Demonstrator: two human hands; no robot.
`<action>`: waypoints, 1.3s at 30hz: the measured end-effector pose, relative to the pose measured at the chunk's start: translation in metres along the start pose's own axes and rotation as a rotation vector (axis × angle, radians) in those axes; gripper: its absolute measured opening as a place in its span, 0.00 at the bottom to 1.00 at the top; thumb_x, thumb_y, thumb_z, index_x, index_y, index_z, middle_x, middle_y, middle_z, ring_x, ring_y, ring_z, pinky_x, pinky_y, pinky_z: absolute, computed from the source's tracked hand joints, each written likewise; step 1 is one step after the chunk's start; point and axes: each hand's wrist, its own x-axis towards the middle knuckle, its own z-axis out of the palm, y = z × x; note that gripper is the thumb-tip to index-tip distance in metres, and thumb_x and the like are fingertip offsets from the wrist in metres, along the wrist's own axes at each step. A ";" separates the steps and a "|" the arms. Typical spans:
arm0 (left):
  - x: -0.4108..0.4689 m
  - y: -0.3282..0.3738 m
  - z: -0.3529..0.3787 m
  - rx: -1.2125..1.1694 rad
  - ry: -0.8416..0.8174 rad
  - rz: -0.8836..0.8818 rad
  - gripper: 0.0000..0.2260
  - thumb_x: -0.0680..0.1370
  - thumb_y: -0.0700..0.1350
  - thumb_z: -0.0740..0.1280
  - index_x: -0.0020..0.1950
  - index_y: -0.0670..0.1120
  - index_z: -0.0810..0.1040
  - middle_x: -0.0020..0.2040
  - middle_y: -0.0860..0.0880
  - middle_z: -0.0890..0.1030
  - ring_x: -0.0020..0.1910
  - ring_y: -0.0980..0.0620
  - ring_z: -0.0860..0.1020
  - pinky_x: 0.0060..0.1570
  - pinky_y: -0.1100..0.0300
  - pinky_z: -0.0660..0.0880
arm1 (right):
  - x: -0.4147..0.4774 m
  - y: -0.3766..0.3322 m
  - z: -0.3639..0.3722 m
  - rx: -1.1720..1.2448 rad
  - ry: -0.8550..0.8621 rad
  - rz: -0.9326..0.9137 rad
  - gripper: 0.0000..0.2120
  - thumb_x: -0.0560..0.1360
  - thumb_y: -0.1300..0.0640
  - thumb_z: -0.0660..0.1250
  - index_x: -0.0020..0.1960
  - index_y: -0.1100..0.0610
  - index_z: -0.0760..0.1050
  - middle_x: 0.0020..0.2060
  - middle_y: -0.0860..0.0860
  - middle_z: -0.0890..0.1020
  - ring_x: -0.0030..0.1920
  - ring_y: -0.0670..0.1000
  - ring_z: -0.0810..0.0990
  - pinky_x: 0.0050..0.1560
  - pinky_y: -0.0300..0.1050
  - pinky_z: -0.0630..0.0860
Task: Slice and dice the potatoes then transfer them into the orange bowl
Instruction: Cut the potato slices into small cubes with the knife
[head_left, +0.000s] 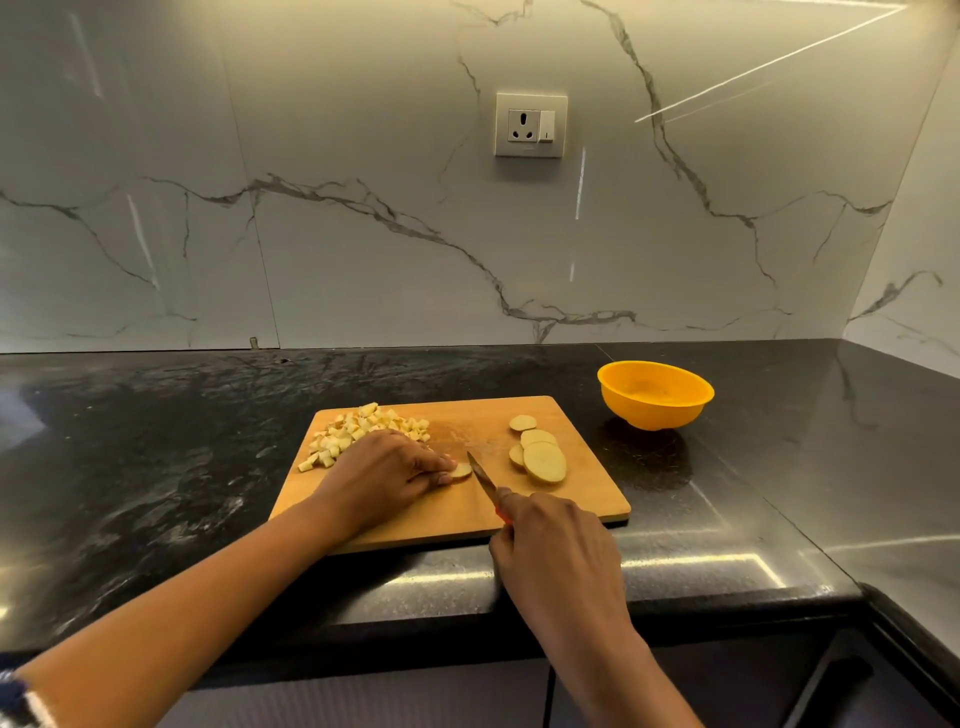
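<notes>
A wooden cutting board (582, 493) lies on the black counter. A heap of diced potato (358, 428) sits at its far left corner. Several round potato slices (543, 460) lie on its right side. My left hand (387, 475) pins a small potato slice (461, 471) to the board with curled fingertips. My right hand (553, 540) grips a knife by its orange handle, and the knife blade (482, 475) points at that slice, just to its right. The orange bowl (655, 393) stands empty beyond the board's far right corner.
The black stone counter (156, 467) runs left and right, with its front edge just below the board. A marble wall with a power socket (530, 124) rises behind. A side wall closes the right corner. Dark cabinet fronts sit below the counter.
</notes>
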 end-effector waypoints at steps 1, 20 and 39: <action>0.000 0.001 0.001 0.013 0.008 -0.017 0.14 0.78 0.55 0.62 0.62 0.54 0.77 0.57 0.54 0.81 0.54 0.58 0.78 0.53 0.66 0.72 | 0.002 0.001 0.000 0.000 0.009 0.009 0.20 0.81 0.52 0.54 0.73 0.47 0.63 0.54 0.48 0.79 0.52 0.50 0.78 0.42 0.42 0.68; -0.006 0.013 0.004 0.013 0.087 -0.092 0.16 0.79 0.55 0.60 0.64 0.52 0.76 0.58 0.52 0.81 0.64 0.51 0.74 0.65 0.65 0.64 | 0.001 -0.006 -0.004 -0.043 -0.027 -0.039 0.18 0.82 0.54 0.55 0.70 0.50 0.68 0.51 0.49 0.79 0.49 0.51 0.77 0.38 0.41 0.67; -0.004 0.003 0.004 -0.084 0.108 -0.106 0.14 0.76 0.55 0.65 0.60 0.54 0.78 0.53 0.50 0.77 0.46 0.59 0.71 0.50 0.70 0.67 | -0.007 -0.005 -0.023 -0.003 0.009 -0.066 0.20 0.81 0.50 0.55 0.73 0.46 0.63 0.56 0.45 0.78 0.53 0.47 0.76 0.42 0.40 0.65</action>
